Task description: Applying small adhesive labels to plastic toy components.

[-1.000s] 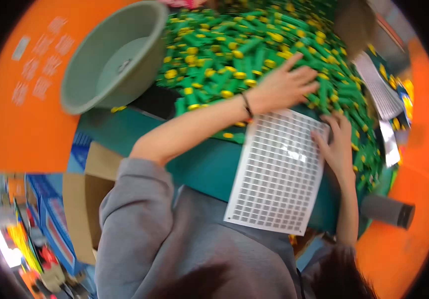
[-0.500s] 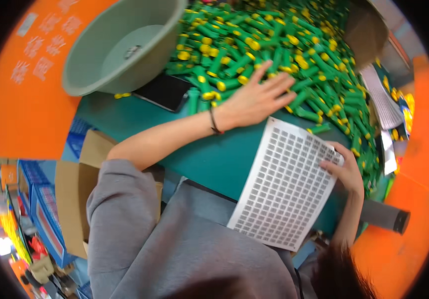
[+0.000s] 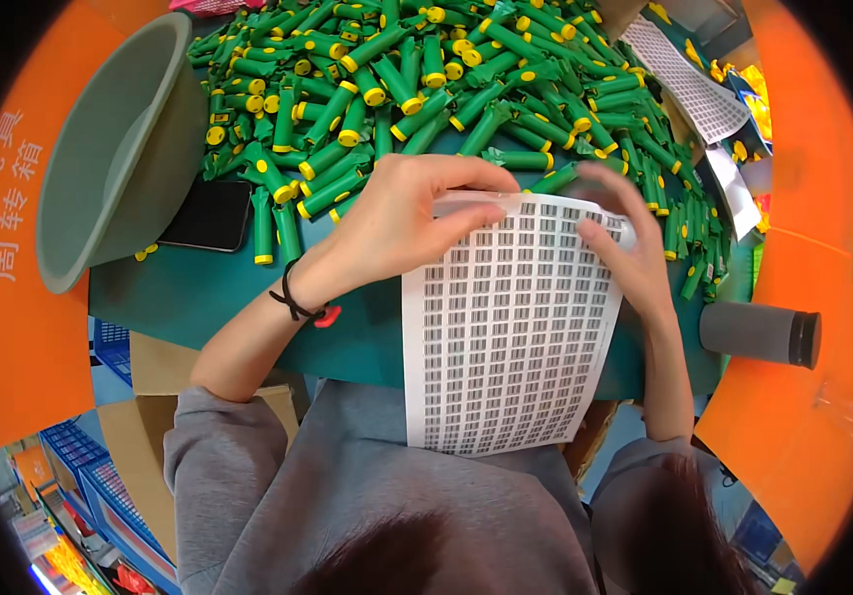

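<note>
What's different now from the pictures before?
The left hand moved back, away from the green tubes; its thumb now lies over the top of the label sheet. The view turned too. The right hand still holds the label sheet near its upper right corner; the grey-green basin, black phone and grey tumbler stayed put.

Left hand (image 3: 412, 213) at top edge of sheet (image 3: 506, 347), right hand (image 3: 637, 253) gripping its right side; green tubes (image 3: 412, 94) heaped beyond, basin (image 3: 154, 164) at left.
</note>
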Tool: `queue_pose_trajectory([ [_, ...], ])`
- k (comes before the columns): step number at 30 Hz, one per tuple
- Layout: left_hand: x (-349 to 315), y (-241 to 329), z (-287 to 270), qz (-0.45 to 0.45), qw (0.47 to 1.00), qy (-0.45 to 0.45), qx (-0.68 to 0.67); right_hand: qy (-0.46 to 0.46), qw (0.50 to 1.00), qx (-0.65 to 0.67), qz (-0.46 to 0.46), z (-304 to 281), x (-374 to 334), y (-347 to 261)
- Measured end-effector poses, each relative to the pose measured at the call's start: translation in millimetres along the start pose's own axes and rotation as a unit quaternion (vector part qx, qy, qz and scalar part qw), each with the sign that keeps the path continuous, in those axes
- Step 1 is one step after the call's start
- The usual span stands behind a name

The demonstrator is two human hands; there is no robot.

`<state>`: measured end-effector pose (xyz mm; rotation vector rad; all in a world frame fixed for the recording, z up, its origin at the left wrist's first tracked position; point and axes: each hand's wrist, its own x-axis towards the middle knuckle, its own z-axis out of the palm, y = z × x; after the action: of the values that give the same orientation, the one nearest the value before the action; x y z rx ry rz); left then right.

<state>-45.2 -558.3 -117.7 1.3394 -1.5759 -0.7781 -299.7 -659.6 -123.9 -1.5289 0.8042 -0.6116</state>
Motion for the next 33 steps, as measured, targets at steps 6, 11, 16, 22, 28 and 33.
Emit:
queue_pose_trajectory([
  [6, 6.1, -10.5, -1.1, -0.014, 0.993, -0.03, -0.116, -0.074, 0.954, -0.285, -0.063, 5.1, 10.4, -25.8],
  [11, -16.7, -3.2, 16.4, 0.296, 0.864, 0.173, 0.369, -0.118, 0.992, -0.011, 0.049, 17.9, 7.1, -1.5],
  [16, -33.4, -16.7, 21.7, 0.228, 0.905, 0.165, 0.32, -0.157, 0.977, 0.063, 0.129, 33.6, 3.3, 10.1],
  [22, -32.6, -19.7, 23.1, 0.19, 0.949, 0.165, 0.19, -0.149, 0.988, 0.004, 0.036, 38.6, 1.6, 12.4],
  [28, -33.5, -26.5, 27.8, 0.228, 0.935, 0.193, 0.192, -0.154, 0.987, -0.026, 0.05, 39.1, 9.9, 1.1],
  [33, -33.4, -35.4, 31.6, 0.224, 0.944, 0.163, 0.18, -0.128, 0.982, -0.061, 0.123, 40.3, 9.6, 4.6],
])
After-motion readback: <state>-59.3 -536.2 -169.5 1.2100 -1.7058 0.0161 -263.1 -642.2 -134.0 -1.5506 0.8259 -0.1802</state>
